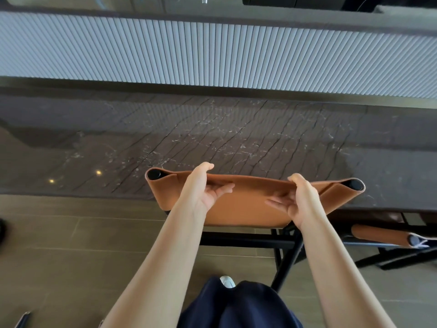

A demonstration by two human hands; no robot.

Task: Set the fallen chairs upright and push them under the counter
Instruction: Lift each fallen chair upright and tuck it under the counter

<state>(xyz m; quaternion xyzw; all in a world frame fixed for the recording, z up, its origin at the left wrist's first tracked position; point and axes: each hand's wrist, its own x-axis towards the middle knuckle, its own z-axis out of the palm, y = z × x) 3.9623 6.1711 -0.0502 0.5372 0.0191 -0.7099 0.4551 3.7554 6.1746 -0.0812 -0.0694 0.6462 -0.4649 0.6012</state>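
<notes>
Both hands pinch the top edge of the tan leather backrest of the chair. The left hand and the right hand each hook a thumb over the far side of that edge. Their fingers lie loosely spread on the near face, so the leather is caught between thumb and fingers rather than wrapped in a fist. The hands sit a little apart, on either side of the backrest's middle.

The chair stands upright just in front of the person, hard by the near edge of the counter. From above, the top of the backrest overlaps that edge, and its two black end caps show at the left and right corners. A black frame drops to the floor below the leather. The seat is hidden, so how far it reaches under the counter cannot be told.

To the right and near lies a second chair, close beside the first. A tan leather roll with a black cap and some black legs show below the counter's edge. Whether it stands or lies on its side cannot be told from here.

The counter top is dark veined stone with two small light reflections at its left. Beyond it, a pale fluted panel runs from left to right. Near the bottom are a dark blue garment and the tip of a white shoe.
</notes>
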